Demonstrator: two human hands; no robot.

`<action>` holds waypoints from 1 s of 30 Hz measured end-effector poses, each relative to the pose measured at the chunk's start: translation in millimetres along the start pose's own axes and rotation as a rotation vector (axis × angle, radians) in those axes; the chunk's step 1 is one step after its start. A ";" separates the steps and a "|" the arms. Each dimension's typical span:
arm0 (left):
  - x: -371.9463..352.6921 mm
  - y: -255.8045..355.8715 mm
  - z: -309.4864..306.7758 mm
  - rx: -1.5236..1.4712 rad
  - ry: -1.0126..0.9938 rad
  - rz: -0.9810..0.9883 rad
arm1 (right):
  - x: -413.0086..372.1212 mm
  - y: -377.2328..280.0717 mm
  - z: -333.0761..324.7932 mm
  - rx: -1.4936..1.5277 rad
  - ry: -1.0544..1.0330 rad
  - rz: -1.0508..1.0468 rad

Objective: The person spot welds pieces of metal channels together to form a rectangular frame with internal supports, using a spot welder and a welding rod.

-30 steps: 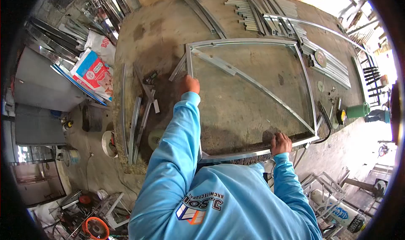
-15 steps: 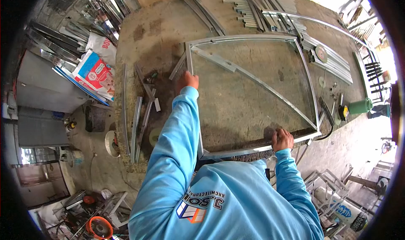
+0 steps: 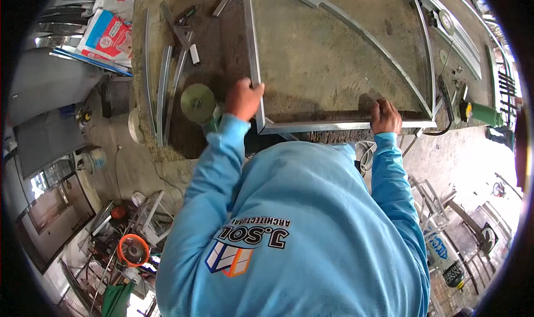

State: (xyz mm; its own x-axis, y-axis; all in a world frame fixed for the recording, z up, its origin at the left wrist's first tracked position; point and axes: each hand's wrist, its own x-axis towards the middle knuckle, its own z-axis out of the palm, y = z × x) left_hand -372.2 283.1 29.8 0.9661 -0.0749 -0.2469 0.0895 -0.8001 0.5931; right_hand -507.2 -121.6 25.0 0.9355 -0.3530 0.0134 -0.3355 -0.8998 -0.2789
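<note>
left hand [image 3: 242, 99]: gripping frame [image 3: 255, 66] left bar
right hand [image 3: 385, 116]: gripping frame near bar
frame: flat on counter [image 3: 334, 55]
disc [image 3: 198, 102]: beside left hand

Metalworking workshop, stained counter [image 3: 334, 66] bearing a metal frame [image 3: 334, 126], cut metal strips [image 3: 162, 89] and grinding disc [image 3: 198, 102] just left of the left grip [image 3: 243, 98], green power tool [image 3: 486, 115] right of the right grip [image 3: 385, 116]

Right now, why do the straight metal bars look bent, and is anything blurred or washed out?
Head view: the fisheye lens bows the metal frame and blackens the corners; daylight washes out the upper right edge; a shadow lies on the table along the frame's near rail; the left hand and right hand look sharp.
</note>
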 end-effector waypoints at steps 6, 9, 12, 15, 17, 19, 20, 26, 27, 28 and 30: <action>-64.7 6.2 -16.1 0.030 -0.182 -0.172 | -1.9 -2.0 -0.2 -0.006 0.019 -0.009; -63.7 8.3 -14.1 0.126 -0.130 -0.132 | -0.9 -3.8 0.6 -0.042 0.004 0.007; -61.1 6.2 -14.3 0.109 -0.136 -0.139 | -0.2 -1.8 2.1 -0.059 -0.004 0.019; -59.2 0.8 -12.5 0.077 -0.141 -0.117 | -0.7 -3.2 1.9 -0.067 -0.024 0.022; -58.7 -7.7 -7.0 0.033 -0.111 -0.109 | -1.8 1.8 5.6 -0.033 -0.017 0.019; -62.2 -10.3 -6.9 -0.016 -0.074 -0.102 | 0.4 3.5 8.3 -0.044 -0.035 0.015; -63.6 -10.7 -6.6 -0.047 -0.066 -0.100 | 1.7 5.7 10.3 -0.068 -0.051 0.036; -62.1 -5.7 -1.2 0.045 -0.102 -0.050 | 5.8 11.8 13.3 -0.104 -0.114 0.065; -58.7 -4.4 -2.9 0.037 -0.098 -0.057 | 5.8 10.3 12.4 -0.109 -0.116 0.055; -55.1 -3.0 -5.2 0.050 -0.144 -0.067 | 5.8 8.8 11.6 -0.112 -0.123 0.053; -55.2 -0.2 -12.6 0.041 -0.168 -0.054 | 11.2 8.7 14.5 -0.119 -0.122 0.039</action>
State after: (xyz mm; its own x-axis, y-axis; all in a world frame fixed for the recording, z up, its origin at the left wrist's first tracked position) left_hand -422.6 294.9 53.0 0.9061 -0.1269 -0.4037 0.1265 -0.8292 0.5445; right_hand -498.0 -129.7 8.8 0.9258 -0.3607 -0.1135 -0.3754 -0.9127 -0.1613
